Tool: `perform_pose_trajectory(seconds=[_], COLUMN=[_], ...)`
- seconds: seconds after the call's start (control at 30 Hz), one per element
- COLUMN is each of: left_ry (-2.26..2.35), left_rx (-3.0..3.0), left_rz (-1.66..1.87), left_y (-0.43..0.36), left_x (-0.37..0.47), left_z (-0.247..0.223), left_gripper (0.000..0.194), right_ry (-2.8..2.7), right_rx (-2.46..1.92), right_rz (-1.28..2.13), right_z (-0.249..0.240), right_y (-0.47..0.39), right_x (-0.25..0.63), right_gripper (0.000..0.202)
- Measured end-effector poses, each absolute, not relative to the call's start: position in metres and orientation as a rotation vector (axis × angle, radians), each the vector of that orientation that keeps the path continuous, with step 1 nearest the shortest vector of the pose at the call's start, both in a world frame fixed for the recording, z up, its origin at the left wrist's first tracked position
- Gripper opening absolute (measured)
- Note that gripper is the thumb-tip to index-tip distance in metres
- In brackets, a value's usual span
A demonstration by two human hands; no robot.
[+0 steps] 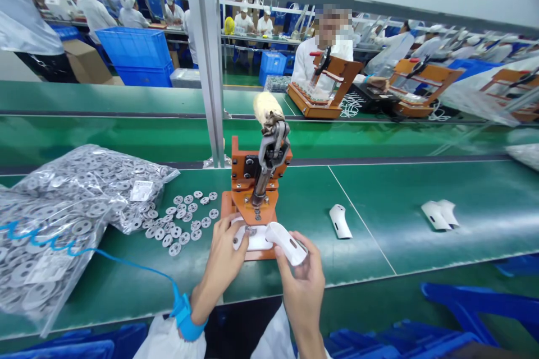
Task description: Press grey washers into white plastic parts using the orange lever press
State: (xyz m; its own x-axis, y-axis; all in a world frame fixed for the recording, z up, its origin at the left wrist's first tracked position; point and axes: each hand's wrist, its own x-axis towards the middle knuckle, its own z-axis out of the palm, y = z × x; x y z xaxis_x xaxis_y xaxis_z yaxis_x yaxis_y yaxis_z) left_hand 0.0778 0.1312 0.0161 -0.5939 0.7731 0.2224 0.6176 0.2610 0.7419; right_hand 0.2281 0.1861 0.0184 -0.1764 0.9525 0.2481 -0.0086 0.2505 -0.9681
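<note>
An orange toggle-clamp press (255, 202) stands in front of me on the green table. At its base lies a white plastic part (259, 240), and my left hand (225, 252) closes its thumb and fingers around that part's left end. A blue wrist strap (188, 317) circles my left wrist. My right hand (304, 286) grips a curved white plastic shell (286, 242) with a dark slot, tilted, its upper end at the right end of the part on the press. Loose grey slotted discs (181, 216) lie left of the press.
Clear bags (90, 190) full of grey discs cover the left side. More white shells (340, 221) lie to the right, including an overlapping pair (440, 215). A metal post (205, 61) rises behind the press. Across the line, a person (311, 61) sits near orange fixtures (324, 87).
</note>
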Motion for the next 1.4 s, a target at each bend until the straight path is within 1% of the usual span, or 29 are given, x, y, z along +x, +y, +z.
perform_pose_trajectory(seconds=[0.2,0.3,0.4,0.47,0.6,0.67,0.77,0.9,1.0,1.07,1.27,1.33,1.4], left_ry=[2.311,2.273,2.265,2.251,2.155,2.107,2.069,2.060,2.049,2.034,1.988,2.002,2.024], left_rx=[1.350,1.395,1.400,1.395,1.433,1.461,1.488,1.510,1.518,1.514,1.517,1.505,1.486], left_rz=[1.290,1.282,1.275,1.272,1.247,1.230,1.210,1.192,1.168,1.148,1.114,1.111,1.105], left_y=[0.120,0.117,0.120,0.122,0.120,0.117,0.115,0.116,0.115,0.112,0.109,0.112,0.115], left_x=[0.079,0.077,0.076,0.076,0.077,0.077,0.075,0.071,0.067,0.064,0.057,0.059,0.062], left_z=[0.019,0.019,0.017,0.017,0.018,0.019,0.019,0.015,0.014,0.017,0.029,0.030,0.029], left_gripper=[0.031,0.030,0.024,0.026,0.048,0.055,0.059,0.065,0.070,0.067,0.044,0.043,0.047], right_ry=[-1.696,-1.748,-1.791,-1.843,-1.934,-1.956,-1.988,-2.066,-2.112,-2.127,-2.153,-2.171,-2.152], right_rx=[-0.842,-0.847,-0.853,-0.841,-0.813,-0.817,-0.841,-0.836,-0.831,-0.831,-0.809,-0.812,-0.829], right_rz=[0.878,0.816,0.772,0.726,0.627,0.578,0.539,0.546,0.538,0.546,0.709,0.810,0.886], right_z=[0.013,0.009,0.007,0.009,0.014,0.015,0.014,0.010,0.010,0.012,0.015,0.019,0.034], right_y=[0.184,0.182,0.181,0.181,0.178,0.176,0.173,0.172,0.173,0.173,0.174,0.179,0.188], right_x=[0.217,0.212,0.210,0.207,0.200,0.197,0.197,0.202,0.205,0.207,0.213,0.217,0.220], right_gripper=[0.021,0.019,0.023,0.025,0.029,0.030,0.033,0.046,0.052,0.054,0.051,0.046,0.042])
